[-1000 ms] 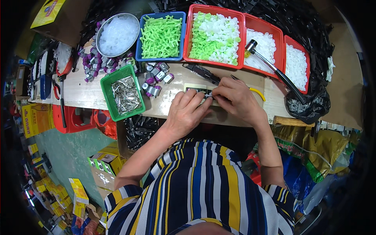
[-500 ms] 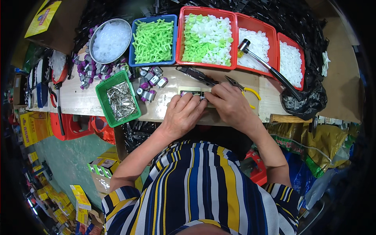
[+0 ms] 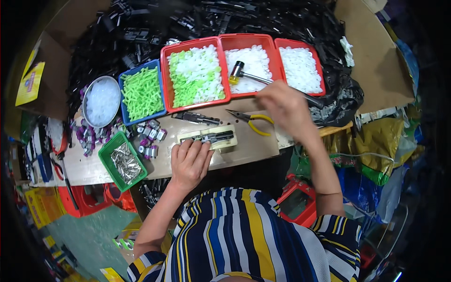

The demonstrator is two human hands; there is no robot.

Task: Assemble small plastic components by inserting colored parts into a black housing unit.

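Observation:
A black plastic part [image 3: 220,136] lies in a cream block [image 3: 229,143] near the table's front edge. My left hand [image 3: 189,162] presses its bent fingers on the left end of the part, against the block's near side. My right hand [image 3: 285,107] is raised by the red bins, over the shaft of a hammer [image 3: 253,76]. It is smeared by motion, so I cannot tell whether it grips the hammer. Yellow-handled pliers [image 3: 257,123] lie below it. Beyond the block is another black part [image 3: 197,118].
Red bins [image 3: 224,100] of white and green pieces line the back, beside a blue bin [image 3: 165,109] of green pieces and a metal bowl [image 3: 102,102]. A green tray [image 3: 142,177] of metal pins and small motors [image 3: 150,134] are at left. Black parts [image 3: 188,23] heap behind.
My right hand has left the black part and moved up and right to the hammer. My left hand stays at the part. The whole view has shifted.

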